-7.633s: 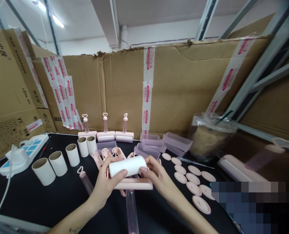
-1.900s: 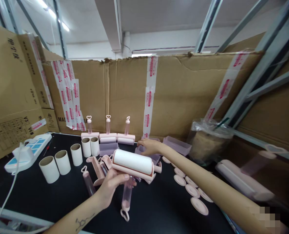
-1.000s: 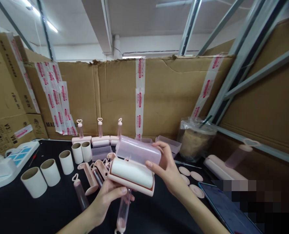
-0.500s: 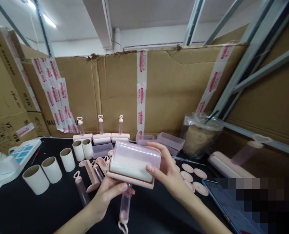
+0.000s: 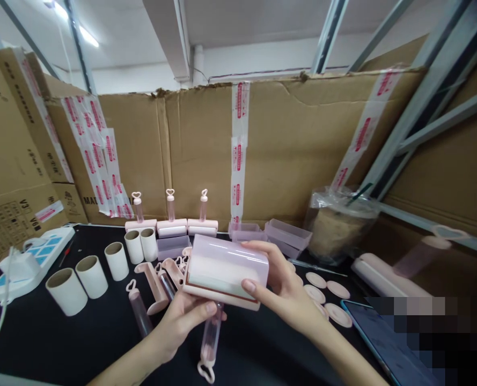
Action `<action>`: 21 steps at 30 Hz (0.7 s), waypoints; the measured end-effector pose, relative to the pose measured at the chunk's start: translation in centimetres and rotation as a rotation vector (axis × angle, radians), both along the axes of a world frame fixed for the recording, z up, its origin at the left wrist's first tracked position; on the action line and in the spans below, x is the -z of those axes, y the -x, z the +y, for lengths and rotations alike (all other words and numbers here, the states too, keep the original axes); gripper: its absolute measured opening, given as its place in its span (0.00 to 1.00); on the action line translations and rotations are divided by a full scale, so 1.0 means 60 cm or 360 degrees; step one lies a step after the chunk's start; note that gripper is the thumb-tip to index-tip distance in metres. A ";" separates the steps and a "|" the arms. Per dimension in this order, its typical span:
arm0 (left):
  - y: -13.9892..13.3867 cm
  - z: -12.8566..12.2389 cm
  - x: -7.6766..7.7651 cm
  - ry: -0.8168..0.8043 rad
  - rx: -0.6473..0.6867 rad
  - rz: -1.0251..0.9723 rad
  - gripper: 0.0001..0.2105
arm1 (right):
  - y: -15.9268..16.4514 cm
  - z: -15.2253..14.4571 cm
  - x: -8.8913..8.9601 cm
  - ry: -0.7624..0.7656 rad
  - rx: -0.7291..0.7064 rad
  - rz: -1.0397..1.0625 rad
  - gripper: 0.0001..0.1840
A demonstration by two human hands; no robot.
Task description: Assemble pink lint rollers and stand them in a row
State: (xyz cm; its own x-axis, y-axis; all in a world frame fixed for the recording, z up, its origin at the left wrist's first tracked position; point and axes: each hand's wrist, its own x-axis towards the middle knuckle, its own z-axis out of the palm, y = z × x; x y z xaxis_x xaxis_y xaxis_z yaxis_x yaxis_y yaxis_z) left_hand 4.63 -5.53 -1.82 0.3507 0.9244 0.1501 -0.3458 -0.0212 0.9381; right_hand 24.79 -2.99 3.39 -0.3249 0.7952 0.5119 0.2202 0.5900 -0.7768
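A pink lint roller (image 5: 227, 272) with a see-through lilac cover over its white roll is held up above the black table. Its clear handle with a heart-shaped loop points down toward me. My left hand (image 5: 188, 319) grips it from below, where the handle meets the pink body. My right hand (image 5: 276, 279) clasps the right end of the cover, thumb on the front and fingers over the top. Behind my left hand lie loose pink roller frames (image 5: 154, 292) and a clear handle (image 5: 139, 311) with a heart loop.
Several white paper rolls (image 5: 66, 292) stand at left near a power strip (image 5: 32, 262). Three lint rollers (image 5: 171, 228) line the cardboard wall (image 5: 198, 155). Lilac covers (image 5: 288, 236), a bagged drink (image 5: 337, 230), pink discs (image 5: 338, 315), a phone (image 5: 387, 338) and another roller (image 5: 391, 276) lie right.
The whole view has shifted slightly, so things appear a little further right. Both hands keep the same hold on the lint roller.
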 end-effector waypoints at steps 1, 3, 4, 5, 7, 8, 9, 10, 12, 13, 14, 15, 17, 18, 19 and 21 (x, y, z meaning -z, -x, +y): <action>0.000 0.000 0.000 -0.0004 -0.0006 0.0007 0.11 | -0.002 0.000 0.000 0.0007 -0.0007 -0.0030 0.22; 0.000 0.000 0.001 -0.0026 -0.0011 0.0032 0.11 | -0.005 0.001 -0.002 0.0038 -0.0030 -0.0103 0.23; 0.000 0.001 0.001 -0.0038 -0.0016 0.0042 0.11 | -0.006 0.001 -0.003 0.0051 -0.0043 -0.0134 0.23; 0.000 0.001 0.002 -0.0043 -0.0025 0.0046 0.11 | -0.007 0.001 -0.003 0.0060 -0.0053 -0.0155 0.24; -0.001 0.001 0.004 -0.0035 -0.0048 0.0038 0.11 | -0.008 0.002 -0.005 0.0061 -0.0065 -0.0170 0.24; -0.001 0.002 0.005 -0.0029 -0.0062 0.0031 0.11 | -0.009 0.002 -0.005 0.0058 -0.0069 -0.0173 0.24; -0.001 0.002 0.006 -0.0026 -0.0070 0.0027 0.11 | -0.009 0.002 -0.006 0.0057 -0.0072 -0.0182 0.23; -0.001 0.002 0.006 -0.0025 -0.0071 0.0026 0.12 | -0.010 0.002 -0.006 0.0061 -0.0075 -0.0199 0.23; -0.002 0.001 0.005 -0.0033 -0.0063 0.0031 0.11 | -0.010 0.002 -0.005 0.0074 -0.0082 -0.0232 0.23; -0.001 0.000 0.004 -0.0032 -0.0061 0.0030 0.11 | -0.009 0.002 -0.004 0.0084 -0.0095 -0.0254 0.24; -0.001 0.000 0.002 -0.0029 -0.0057 0.0026 0.11 | -0.008 0.002 -0.003 0.0092 -0.0113 -0.0270 0.24; -0.001 -0.001 0.000 -0.0027 -0.0061 0.0017 0.11 | -0.007 0.002 -0.001 0.0097 -0.0135 -0.0281 0.24; 0.000 -0.001 -0.004 -0.0033 -0.0078 -0.0011 0.12 | -0.004 0.001 0.003 0.0093 -0.0167 -0.0288 0.24; 0.001 -0.001 -0.006 -0.0038 -0.0088 -0.0029 0.11 | -0.003 0.001 0.005 0.0085 -0.0169 -0.0290 0.24; 0.001 0.000 -0.007 -0.0042 -0.0095 -0.0045 0.11 | -0.002 0.001 0.007 0.0074 -0.0155 -0.0296 0.24; 0.002 0.001 -0.008 -0.0039 -0.0096 -0.0059 0.11 | -0.002 0.000 0.010 0.0051 -0.0111 -0.0349 0.25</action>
